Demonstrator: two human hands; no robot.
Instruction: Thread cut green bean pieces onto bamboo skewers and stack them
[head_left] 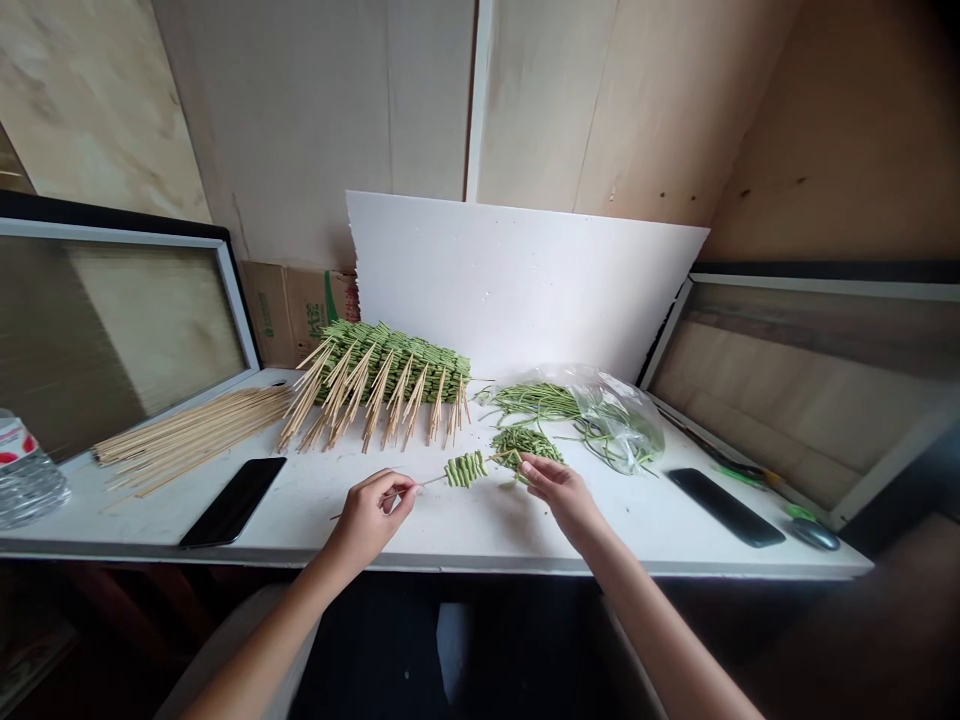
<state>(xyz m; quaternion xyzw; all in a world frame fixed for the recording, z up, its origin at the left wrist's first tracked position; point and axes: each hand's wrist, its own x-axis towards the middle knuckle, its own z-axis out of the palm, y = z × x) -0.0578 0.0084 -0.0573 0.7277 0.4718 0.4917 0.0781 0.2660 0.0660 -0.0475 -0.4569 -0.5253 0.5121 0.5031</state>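
Observation:
My left hand (379,508) is closed on the thin end of a wooden skewer, which points to the right. Several short green bean pieces (466,469) sit side by side on that skewer. At the skewer's other end, my right hand (555,485) pinches a small green bean piece (517,460) between thumb and fingers. Just behind my right hand lies a pile of cut bean pieces (534,440). A large stack of filled skewers (405,365) stands farther back, its bare stick ends pointing toward me.
Loose skewers (202,430) and a black phone (233,502) lie left, beside a plastic bottle (30,480). Long beans (540,400) and a clear bag (626,415) are back right. A dark oblong object (726,507) and a mouse (815,533) lie right. A white board (517,280) stands behind.

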